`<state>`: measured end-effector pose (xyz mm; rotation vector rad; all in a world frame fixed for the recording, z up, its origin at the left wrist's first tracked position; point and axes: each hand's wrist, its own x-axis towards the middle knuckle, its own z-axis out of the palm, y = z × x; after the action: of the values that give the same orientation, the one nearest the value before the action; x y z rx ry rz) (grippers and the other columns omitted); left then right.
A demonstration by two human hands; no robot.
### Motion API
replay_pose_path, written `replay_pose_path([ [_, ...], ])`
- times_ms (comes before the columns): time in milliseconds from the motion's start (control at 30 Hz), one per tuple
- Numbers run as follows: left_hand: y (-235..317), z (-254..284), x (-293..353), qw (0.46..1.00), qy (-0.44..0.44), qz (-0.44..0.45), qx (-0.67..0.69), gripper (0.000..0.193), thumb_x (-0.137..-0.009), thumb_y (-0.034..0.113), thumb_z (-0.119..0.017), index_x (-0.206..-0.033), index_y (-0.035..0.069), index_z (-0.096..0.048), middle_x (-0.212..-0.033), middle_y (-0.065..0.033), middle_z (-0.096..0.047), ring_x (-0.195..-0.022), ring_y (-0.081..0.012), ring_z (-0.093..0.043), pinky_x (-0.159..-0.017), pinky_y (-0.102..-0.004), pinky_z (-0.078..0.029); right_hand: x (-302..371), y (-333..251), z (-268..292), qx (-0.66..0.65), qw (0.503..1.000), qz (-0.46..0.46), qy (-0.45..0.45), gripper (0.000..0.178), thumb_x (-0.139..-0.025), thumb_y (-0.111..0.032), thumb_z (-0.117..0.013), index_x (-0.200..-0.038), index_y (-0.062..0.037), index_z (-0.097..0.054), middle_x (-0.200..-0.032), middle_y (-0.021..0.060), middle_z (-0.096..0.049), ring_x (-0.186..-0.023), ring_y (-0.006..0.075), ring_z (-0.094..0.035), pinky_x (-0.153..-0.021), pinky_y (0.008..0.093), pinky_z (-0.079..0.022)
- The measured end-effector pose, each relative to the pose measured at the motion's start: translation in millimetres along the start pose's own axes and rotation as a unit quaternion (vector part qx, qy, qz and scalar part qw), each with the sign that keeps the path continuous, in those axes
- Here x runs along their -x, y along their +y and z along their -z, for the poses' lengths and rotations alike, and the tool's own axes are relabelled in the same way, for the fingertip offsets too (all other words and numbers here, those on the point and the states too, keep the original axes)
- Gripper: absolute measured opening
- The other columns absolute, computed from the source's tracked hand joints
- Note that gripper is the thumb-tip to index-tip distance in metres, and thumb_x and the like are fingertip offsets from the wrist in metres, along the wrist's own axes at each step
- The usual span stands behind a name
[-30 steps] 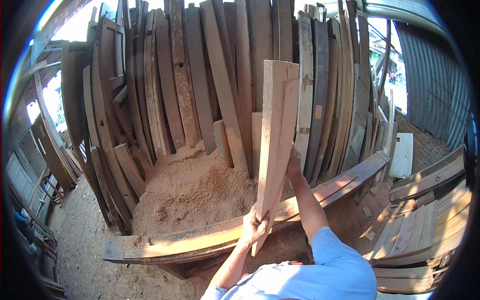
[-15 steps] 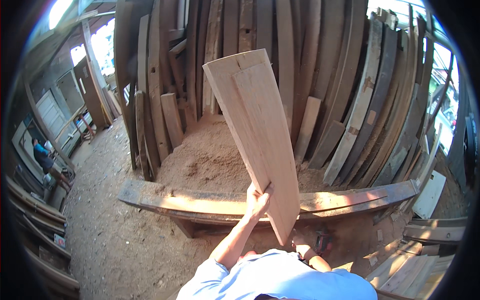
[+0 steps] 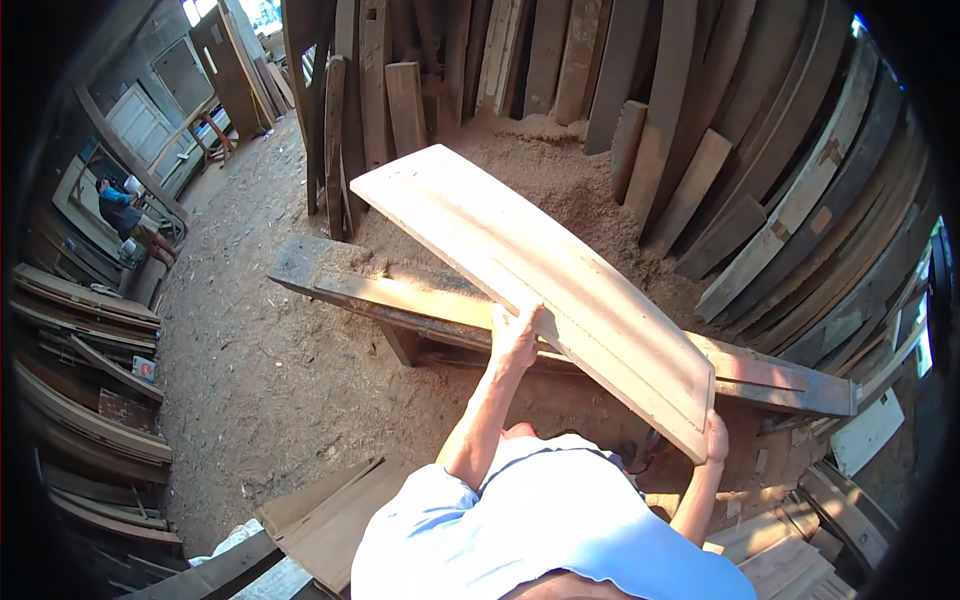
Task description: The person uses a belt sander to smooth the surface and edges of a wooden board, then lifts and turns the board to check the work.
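A wide, pale wooden board (image 3: 540, 285) with a stepped border along its face is held up in front of me, slanting from upper left down to lower right. My left hand (image 3: 516, 335) grips its near long edge around the middle, thumb on top and the other fingers hidden beneath. At the lower right end, my right hand (image 3: 714, 440) is closed on the board's corner, most of its fingers out of sight behind the wood. Under the board runs a long, heavy timber beam (image 3: 420, 302), dusted with sawdust and partly covered by it.
Many planks (image 3: 690, 110) lean upright behind a heap of sawdust (image 3: 560, 165). Stacked boards (image 3: 90, 400) line the left side, where a person (image 3: 135, 220) stands farther off. Wooden pieces (image 3: 790, 560) lie at lower right, and a flat panel (image 3: 335, 515) lies at lower left.
The board has swung from nearly upright to a low slant, its far end going left and down. My right hand, low beside it before, now holds its lower end. My view has turned.
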<state>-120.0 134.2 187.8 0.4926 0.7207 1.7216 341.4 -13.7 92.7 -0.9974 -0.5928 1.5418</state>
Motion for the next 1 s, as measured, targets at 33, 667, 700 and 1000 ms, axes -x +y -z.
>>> replay_pose_path([
  [33,3.8,-0.4,4.9,1.0,0.021,0.001,0.005,0.042,-0.087,0.006,-0.076,-0.12,0.004,-0.05,-0.103,-0.0079,-0.062,-0.094,-0.0174,-0.063,-0.083,-0.0339,-0.054,6.7,-21.8,-25.8,-0.016,1.0,0.011,0.019,0.043,-0.105,-0.023,-0.044,-0.133,0.0077,-0.056,-0.125,0.0194,-0.067,-0.112,0.0277,-0.067,-0.102,0.0392,-0.05],
  [667,46.2,35.8,0.8,0.998,0.061,0.001,0.025,0.021,-0.087,0.0,-0.068,-0.102,0.002,-0.053,-0.092,-0.002,-0.057,-0.085,-0.0143,-0.06,-0.081,-0.031,-0.053,-1.0,-88.4,-113.6,-0.11,0.993,0.036,-0.013,0.041,-0.103,-0.021,-0.043,-0.127,0.0082,-0.058,-0.116,0.0185,-0.07,-0.105,0.0269,-0.069,-0.095,0.0377,-0.054],
  [700,50.2,34.6,3.7,0.997,0.083,-0.006,0.005,0.016,-0.087,0.001,-0.068,-0.097,0.004,-0.055,-0.09,-0.0015,-0.058,-0.084,-0.0132,-0.06,-0.081,-0.0316,-0.053,-0.1,-91.7,-117.1,-0.101,0.993,0.064,-0.007,0.041,-0.103,-0.022,-0.043,-0.126,0.0075,-0.06,-0.115,0.0172,-0.07,-0.104,0.0249,-0.07,-0.094,0.0363,-0.055],
  [1000,55.0,53.2,16.5,0.988,0.148,0.036,0.031,0.015,-0.089,0.012,-0.068,-0.092,0.001,-0.058,-0.09,-0.0049,-0.06,-0.09,-0.019,-0.064,-0.082,-0.0392,-0.057,-17.8,-74.0,-98.2,0.135,0.96,0.243,0.015,0.049,-0.092,-0.016,-0.073,-0.136,-0.0033,-0.054,-0.12,0.0163,-0.069,-0.109,0.0273,-0.067,-0.097,0.0363,-0.051],
])
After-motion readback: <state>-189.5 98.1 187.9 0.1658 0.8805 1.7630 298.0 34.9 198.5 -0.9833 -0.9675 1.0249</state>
